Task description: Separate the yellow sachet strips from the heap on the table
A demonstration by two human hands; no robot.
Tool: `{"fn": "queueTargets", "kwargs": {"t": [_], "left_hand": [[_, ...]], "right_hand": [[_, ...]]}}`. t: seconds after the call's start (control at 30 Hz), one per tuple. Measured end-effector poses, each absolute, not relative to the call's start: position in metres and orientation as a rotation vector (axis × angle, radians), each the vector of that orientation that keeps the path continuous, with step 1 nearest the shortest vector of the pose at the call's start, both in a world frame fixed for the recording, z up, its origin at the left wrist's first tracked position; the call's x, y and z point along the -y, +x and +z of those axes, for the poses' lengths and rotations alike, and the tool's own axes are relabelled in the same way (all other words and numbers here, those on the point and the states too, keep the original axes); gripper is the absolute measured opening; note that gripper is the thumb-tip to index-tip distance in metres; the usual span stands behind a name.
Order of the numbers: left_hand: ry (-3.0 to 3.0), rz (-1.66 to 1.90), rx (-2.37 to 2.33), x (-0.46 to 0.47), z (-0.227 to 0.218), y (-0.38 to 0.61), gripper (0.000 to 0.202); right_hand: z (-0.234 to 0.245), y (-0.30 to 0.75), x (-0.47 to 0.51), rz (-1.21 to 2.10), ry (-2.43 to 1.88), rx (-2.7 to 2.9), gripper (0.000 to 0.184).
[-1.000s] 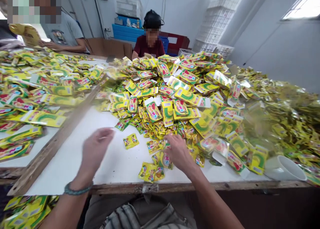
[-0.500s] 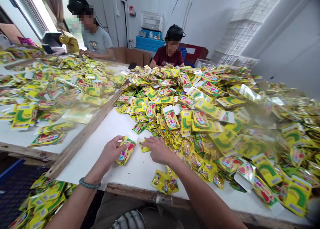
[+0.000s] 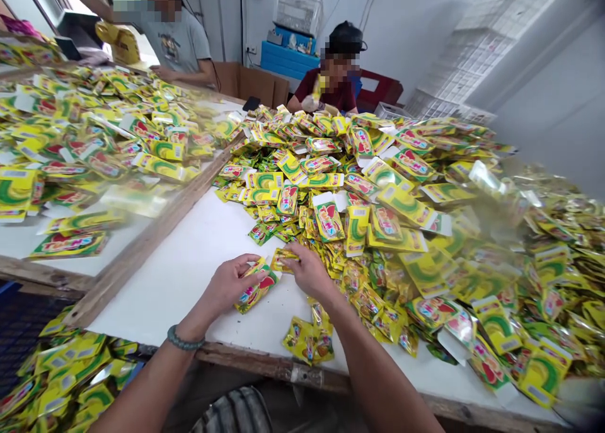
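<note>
My left hand (image 3: 232,286) is closed around a small yellow-and-green candy box (image 3: 258,289) with a red fruit picture, tilted just above the white tabletop (image 3: 189,263). Facing its upper end, my right hand (image 3: 309,270) pinches a small yellow candy packet (image 3: 282,261) between thumb and fingers. Packet and box end are very close; I cannot tell whether they touch. Below my right hand, several loose yellow packets (image 3: 307,340) lie near the table's front edge. Beyond it, a heap of packets (image 3: 326,247) spreads under many similar boxes (image 3: 328,219).
A wooden strip (image 3: 161,231) divides the table, with more boxes (image 3: 70,242) on its left side. Below at the left, a blue crate (image 3: 23,338) holds yellow boxes. Two people sit across the table, one in a maroon shirt (image 3: 338,92), one in grey (image 3: 182,51).
My right hand has lifted the yellow packet off the tabletop towards the box. Box and left hand shifted slightly right in view. The person in maroon now holds up a yellow item.
</note>
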State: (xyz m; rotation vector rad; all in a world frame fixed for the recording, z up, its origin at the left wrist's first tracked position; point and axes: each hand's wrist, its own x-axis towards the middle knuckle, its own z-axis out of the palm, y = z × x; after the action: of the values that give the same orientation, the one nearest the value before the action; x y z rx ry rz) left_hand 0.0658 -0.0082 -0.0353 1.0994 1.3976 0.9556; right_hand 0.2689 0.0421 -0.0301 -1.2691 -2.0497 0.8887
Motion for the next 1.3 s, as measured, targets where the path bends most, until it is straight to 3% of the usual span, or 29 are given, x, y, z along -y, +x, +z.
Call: {"fn": "queueTargets", "kwargs": {"t": [0.27, 0.47, 0.57, 0.63, 0.8, 0.93, 1.1, 1.2, 1.3], "left_hand": [[1.198, 0.887, -1.362, 0.009, -0.039, 0.062, 0.041], [1.063, 0.88, -1.242, 0.011, -0.036, 0.054, 0.043], [0.794, 0.997, -1.24, 0.011, -0.032, 0.045, 0.053], [0.672, 1.065, -1.27, 0.01, -0.03, 0.038, 0.06], [0.572, 1.179, -1.342, 0.01, -0.031, 0.028, 0.075], [0.596, 1.171, -1.359, 0.014, -0.032, 0.025, 0.079], [0.641, 1.136, -1.378, 0.014, -0.025, 0.028, 0.084], [0.695, 1.089, -1.348, 0.011, -0.018, 0.038, 0.084], [0.776, 1.027, -1.252, 0.009, -0.012, 0.052, 0.08]], "right_hand": [[-0.006, 0.264, -0.044, 0.961, -1.262, 2.399, 0.011], [0.0, 0.244, -0.054, 1.182, -1.313, 2.359, 0.04], [-0.003, 0.235, -0.069, 1.299, -1.184, 2.144, 0.038], [-0.006, 0.227, -0.081, 1.128, -1.197, 2.118, 0.032], [-0.023, 0.203, -0.098, 0.341, -1.125, 2.638, 0.04], [-0.036, 0.197, -0.095, 0.157, -1.089, 2.749, 0.027], [-0.028, 0.224, -0.076, 0.643, -1.345, 2.153, 0.036], [-0.018, 0.242, -0.06, 1.001, -1.265, 1.669, 0.04], [-0.013, 0.254, -0.045, 1.143, -1.121, 1.409, 0.041]]}}
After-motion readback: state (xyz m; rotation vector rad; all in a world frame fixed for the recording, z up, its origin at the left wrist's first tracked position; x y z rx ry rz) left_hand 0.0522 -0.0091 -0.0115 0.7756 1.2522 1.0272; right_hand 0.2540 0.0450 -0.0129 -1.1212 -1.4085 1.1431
